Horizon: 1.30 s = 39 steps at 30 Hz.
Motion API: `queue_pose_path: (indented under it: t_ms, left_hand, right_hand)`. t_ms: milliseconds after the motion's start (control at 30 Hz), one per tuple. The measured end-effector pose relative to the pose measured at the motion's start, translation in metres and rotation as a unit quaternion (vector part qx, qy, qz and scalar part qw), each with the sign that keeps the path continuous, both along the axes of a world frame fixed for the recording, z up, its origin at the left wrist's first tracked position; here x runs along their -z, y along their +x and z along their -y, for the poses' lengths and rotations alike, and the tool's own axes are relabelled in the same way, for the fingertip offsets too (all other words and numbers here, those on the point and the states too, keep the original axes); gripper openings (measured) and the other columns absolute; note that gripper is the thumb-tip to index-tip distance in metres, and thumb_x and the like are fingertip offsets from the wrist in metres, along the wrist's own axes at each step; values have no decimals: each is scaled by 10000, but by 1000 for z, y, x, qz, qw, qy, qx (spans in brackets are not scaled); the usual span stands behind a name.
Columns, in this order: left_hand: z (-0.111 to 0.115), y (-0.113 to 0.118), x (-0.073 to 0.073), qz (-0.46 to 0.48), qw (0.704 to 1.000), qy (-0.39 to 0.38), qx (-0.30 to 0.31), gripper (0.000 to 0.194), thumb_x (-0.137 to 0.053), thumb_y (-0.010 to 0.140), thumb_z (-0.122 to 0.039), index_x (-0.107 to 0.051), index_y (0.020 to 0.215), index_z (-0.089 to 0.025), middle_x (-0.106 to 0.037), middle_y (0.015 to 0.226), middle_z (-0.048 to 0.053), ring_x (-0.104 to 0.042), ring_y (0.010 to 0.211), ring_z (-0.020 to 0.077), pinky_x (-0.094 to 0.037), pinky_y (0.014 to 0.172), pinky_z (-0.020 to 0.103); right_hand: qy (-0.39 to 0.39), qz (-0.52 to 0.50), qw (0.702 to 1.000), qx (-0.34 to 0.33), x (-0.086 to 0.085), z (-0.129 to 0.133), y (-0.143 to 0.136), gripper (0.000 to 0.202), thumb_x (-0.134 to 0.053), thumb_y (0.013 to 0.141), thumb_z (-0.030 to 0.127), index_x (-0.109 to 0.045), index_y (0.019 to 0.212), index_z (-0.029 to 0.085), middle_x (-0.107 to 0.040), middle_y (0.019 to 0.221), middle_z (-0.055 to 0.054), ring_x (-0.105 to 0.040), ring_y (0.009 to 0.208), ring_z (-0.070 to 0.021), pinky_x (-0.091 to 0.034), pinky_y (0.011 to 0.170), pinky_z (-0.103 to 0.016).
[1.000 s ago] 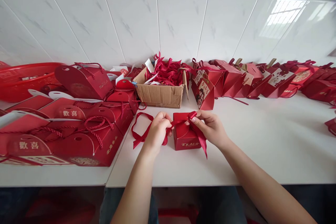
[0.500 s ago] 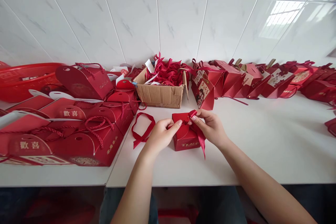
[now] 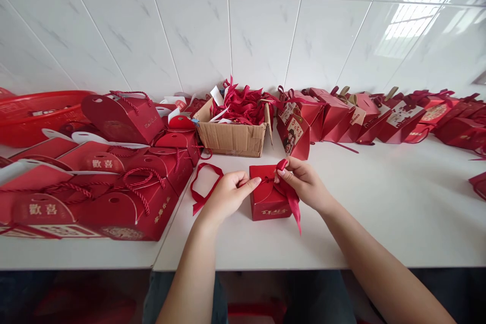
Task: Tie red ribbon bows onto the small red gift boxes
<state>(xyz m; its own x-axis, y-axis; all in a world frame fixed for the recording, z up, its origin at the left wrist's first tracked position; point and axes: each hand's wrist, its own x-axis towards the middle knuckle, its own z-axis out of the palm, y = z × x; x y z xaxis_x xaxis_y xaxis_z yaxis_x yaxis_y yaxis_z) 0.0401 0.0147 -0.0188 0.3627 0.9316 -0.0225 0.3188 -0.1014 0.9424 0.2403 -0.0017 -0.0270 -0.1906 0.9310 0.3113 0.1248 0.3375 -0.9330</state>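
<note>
A small red gift box (image 3: 268,206) with gold lettering on its front stands upright on the white table. Over its lid, a dark red satin ribbon (image 3: 291,200) is knotted, with a loop at the top and a tail hanging down the right side. My right hand (image 3: 308,183) pinches the ribbon's loop between thumb and fingers at the box's upper right. On the other side, my left hand (image 3: 230,195) is closed at the lid's left edge, pinching a thin strand that runs to the knot. The fingertips partly hide that strand.
A loose ribbon (image 3: 197,196) lies left of my left hand. Behind is a cardboard carton (image 3: 231,137) heaped with ribbons. Red boxes with rope handles (image 3: 114,207) crowd the left, near a red plastic basin (image 3: 45,106). More red boxes (image 3: 334,116) line the tiled wall at right.
My hands have drawn slightly apart, stretching the ribbon at the knot. The left hand has shifted a little left, and the ribbon's tail hangs slightly lower.
</note>
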Motion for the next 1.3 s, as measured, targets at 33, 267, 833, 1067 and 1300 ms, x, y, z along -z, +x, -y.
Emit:
queue_pose_path:
  t_ms: [33, 267, 833, 1067, 1300]
  left_hand:
    - [0, 0, 1, 2, 1000, 5, -4, 469, -585, 775, -523, -296, 590, -204, -239, 573, -60, -226, 487, 86, -163, 440, 219]
    - [-3, -2, 0, 2, 1000, 20, -8, 375, -617, 751, -532, -539, 635, -184, -416, 579, -45, -341, 527, 101, -250, 491, 227]
    - [14, 9, -52, 152, 985, -21, 79, 268, -623, 805, -337, -587, 602, -166, -568, 547, 3, -572, 642, 139, -425, 656, 238]
    - [1, 39, -80, 142, 986, 23, 79, 168, -651, 793, -307, -681, 759, -146, -692, 749, 45, -621, 742, 139, -463, 688, 229]
    - [-9, 63, -90, 112, 993, 40, 10, 187, -687, 744, -312, -669, 771, -128, -710, 770, 76, -655, 724, 167, -461, 606, 240]
  right_hand:
    - [4, 4, 1000, -5, -1, 0, 0, 280, -515, 905, 442, -562, 806, 184, -617, 781, -30, -571, 714, -132, -477, 677, -261]
    - [19, 3, 1000, -19, -3, 2, 0, 251, -478, 935, 404, -540, 823, 189, -640, 821, -34, -592, 755, -124, -482, 716, -253]
    - [48, 136, 988, 55, -13, 1, -9, 195, -531, 865, 271, -695, 805, 186, -686, 677, -15, -587, 591, -129, -445, 571, -237]
    - [153, 212, 962, 77, -12, 0, -7, 179, -533, 766, 112, -598, 617, 186, -535, 559, 24, -439, 561, -109, -362, 601, -244]
    - [166, 189, 967, 48, -13, 2, -4, 278, -561, 808, 213, -486, 541, 185, -452, 503, 39, -388, 535, -106, -342, 585, -252]
